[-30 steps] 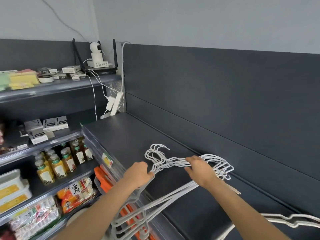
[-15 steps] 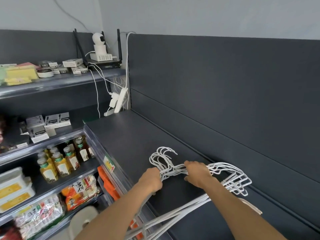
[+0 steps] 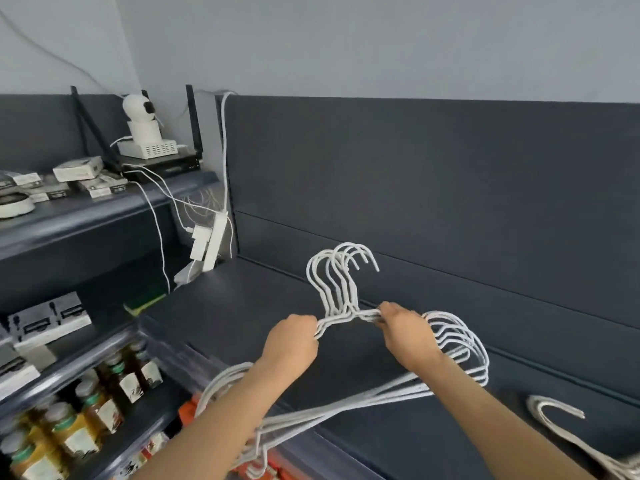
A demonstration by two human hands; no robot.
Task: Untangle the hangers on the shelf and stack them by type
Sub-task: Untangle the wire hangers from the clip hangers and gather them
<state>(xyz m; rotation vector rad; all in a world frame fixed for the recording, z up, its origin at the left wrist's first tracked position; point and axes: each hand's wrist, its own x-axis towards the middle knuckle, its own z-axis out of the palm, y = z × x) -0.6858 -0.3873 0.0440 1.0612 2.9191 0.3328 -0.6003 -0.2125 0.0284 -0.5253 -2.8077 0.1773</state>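
Two hands: both hold one bunch of hangers [image 3: 341, 282], one hand on each side of the hooks.
Left hand [image 3: 292, 344]: its fingers are curled tight round the wires just left of the hooks.
Right hand [image 3: 403, 336]: its fingers are curled round the wires just right of the hooks.
Look: the hangers are thin, white and made of wire. There are several, all pressed close together.
Hooks [image 3: 349, 261]: they stand up between the two hands. They all bend the same way, to the right, one right behind the other.
Right ends: they curve round in loops just past the right hand, a little spread out.
Left ends: they hang down past the front edge of the shelf [image 3: 242, 306], under the left arm.
Bottom bars: the long straight wires run under both arms and fan apart a bit.
Where: the bunch is held up over the shelf, near the back wall. I cannot tell if the low bars touch the shelf.
Shelf: dark grey and flat, with a tall dark wall behind it.
Pile [image 3: 554, 414]: more white hangers lie on the shelf at the far right, apart from the bunch.
Bottles [image 3: 86, 410]: yellow drinks stand on a lower shelf at the left.
Camera [image 3: 138, 112]: a white one sits on the top left shelf, with small boxes [image 3: 78, 168] beside it.
Power strip [image 3: 213, 244]: white, it hangs in the corner with white cables.
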